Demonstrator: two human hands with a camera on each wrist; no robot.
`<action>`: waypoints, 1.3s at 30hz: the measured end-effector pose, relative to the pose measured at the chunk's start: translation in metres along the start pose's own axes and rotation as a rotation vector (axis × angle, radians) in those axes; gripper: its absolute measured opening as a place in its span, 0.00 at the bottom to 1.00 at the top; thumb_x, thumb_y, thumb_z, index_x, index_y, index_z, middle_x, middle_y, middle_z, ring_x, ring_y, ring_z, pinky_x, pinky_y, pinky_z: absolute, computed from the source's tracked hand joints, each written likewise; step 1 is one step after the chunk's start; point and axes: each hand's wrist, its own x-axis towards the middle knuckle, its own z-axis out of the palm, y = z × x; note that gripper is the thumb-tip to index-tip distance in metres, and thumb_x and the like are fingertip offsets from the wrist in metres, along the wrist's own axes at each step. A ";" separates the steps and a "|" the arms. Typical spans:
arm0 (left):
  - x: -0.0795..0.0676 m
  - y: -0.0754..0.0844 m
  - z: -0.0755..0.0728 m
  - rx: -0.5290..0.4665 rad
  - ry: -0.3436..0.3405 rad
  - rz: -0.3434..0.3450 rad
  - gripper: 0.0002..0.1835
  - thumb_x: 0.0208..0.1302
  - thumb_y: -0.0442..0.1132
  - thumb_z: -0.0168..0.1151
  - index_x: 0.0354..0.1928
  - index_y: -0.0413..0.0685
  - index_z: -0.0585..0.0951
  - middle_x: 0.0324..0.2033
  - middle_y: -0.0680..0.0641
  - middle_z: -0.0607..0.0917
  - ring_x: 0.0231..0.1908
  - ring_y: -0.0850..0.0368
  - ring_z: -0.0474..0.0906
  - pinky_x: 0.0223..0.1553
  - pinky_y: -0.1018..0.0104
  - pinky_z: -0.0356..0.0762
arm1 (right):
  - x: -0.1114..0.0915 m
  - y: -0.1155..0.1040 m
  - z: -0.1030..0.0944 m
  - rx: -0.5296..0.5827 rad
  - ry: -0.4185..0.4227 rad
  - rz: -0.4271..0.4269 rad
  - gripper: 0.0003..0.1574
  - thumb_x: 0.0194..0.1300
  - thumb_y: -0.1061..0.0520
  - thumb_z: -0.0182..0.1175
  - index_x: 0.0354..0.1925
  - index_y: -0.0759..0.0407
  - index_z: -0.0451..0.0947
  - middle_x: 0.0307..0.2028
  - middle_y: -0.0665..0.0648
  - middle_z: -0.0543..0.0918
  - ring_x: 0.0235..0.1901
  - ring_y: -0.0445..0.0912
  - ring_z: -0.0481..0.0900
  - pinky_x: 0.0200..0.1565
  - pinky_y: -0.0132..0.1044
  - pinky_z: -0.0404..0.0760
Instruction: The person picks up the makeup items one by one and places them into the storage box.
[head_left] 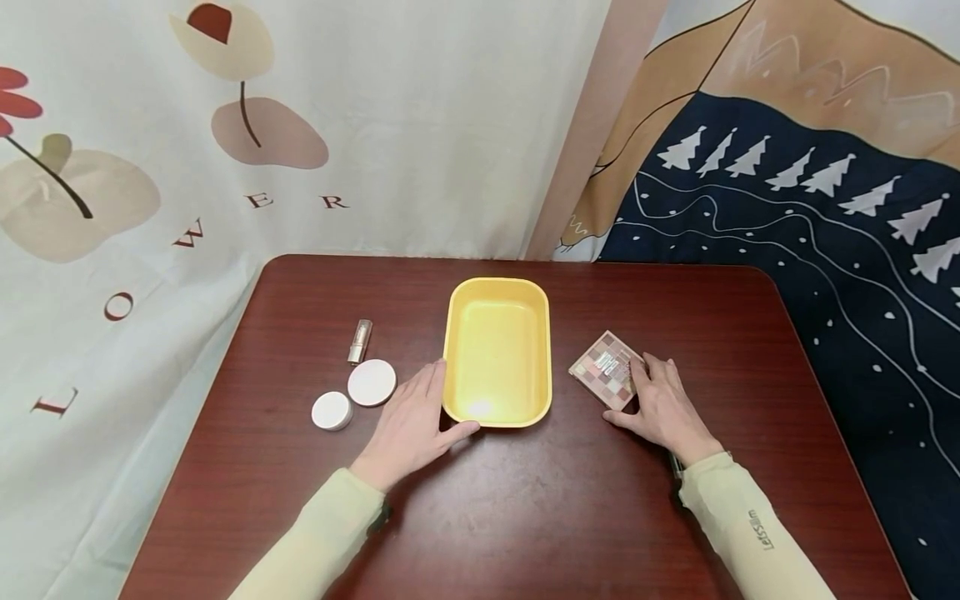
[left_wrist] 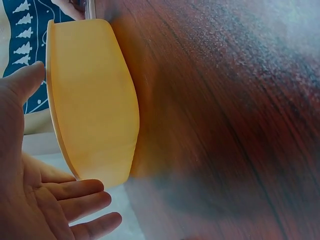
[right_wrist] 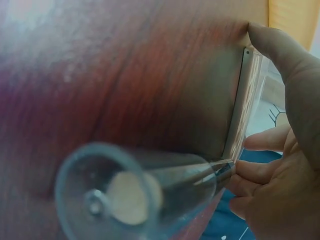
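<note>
My left hand [head_left: 407, 422] lies along the left side of a yellow rectangular tray [head_left: 498, 423], with its fingers extended at the rim and its thumb near the front corner. In the left wrist view, the fingers [left_wrist: 80, 192] and thumb are spread beside the tray's wall. On the right, my right hand [head_left: 666, 411] reaches over the near-right edge of a square eyeshadow palette [head_left: 600, 367], one fingertip on it and the thumb by its front corner. The palette lies flat on the table. Under this hand lies a clear cylindrical tube [right_wrist: 180, 172], mostly hidden in the head view.
Left of the tray are a lipstick [head_left: 360, 342], a round white compact [head_left: 372, 382] and a small white-lidded jar [head_left: 332, 411]. The reddish-brown table [head_left: 555, 517] meets patterned curtains [head_left: 420, 150] behind and at both sides.
</note>
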 end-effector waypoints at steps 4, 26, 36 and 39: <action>0.000 0.000 0.001 0.023 -0.017 -0.014 0.58 0.61 0.72 0.64 0.76 0.31 0.60 0.71 0.32 0.71 0.72 0.37 0.68 0.69 0.41 0.68 | 0.000 0.000 0.000 0.002 0.002 0.001 0.65 0.50 0.41 0.80 0.69 0.81 0.63 0.64 0.84 0.66 0.67 0.74 0.64 0.73 0.65 0.56; 0.002 0.004 0.000 -0.002 -0.051 -0.060 0.61 0.61 0.70 0.66 0.76 0.25 0.57 0.70 0.27 0.69 0.71 0.34 0.67 0.70 0.43 0.67 | 0.002 -0.002 -0.003 0.008 0.038 -0.005 0.59 0.49 0.44 0.80 0.66 0.79 0.68 0.58 0.80 0.73 0.57 0.70 0.69 0.58 0.60 0.76; 0.002 0.005 -0.001 -0.015 -0.068 -0.070 0.61 0.62 0.69 0.66 0.77 0.25 0.55 0.71 0.26 0.67 0.72 0.33 0.66 0.72 0.43 0.65 | 0.003 -0.004 -0.003 0.081 0.023 0.061 0.58 0.51 0.44 0.77 0.67 0.77 0.67 0.59 0.79 0.70 0.59 0.70 0.65 0.59 0.62 0.75; 0.002 0.005 0.000 -0.025 -0.067 -0.071 0.61 0.62 0.69 0.66 0.77 0.24 0.55 0.72 0.26 0.67 0.72 0.33 0.65 0.72 0.43 0.65 | 0.002 -0.004 -0.004 0.096 0.039 0.067 0.56 0.50 0.44 0.77 0.66 0.77 0.68 0.59 0.79 0.70 0.59 0.70 0.66 0.59 0.62 0.75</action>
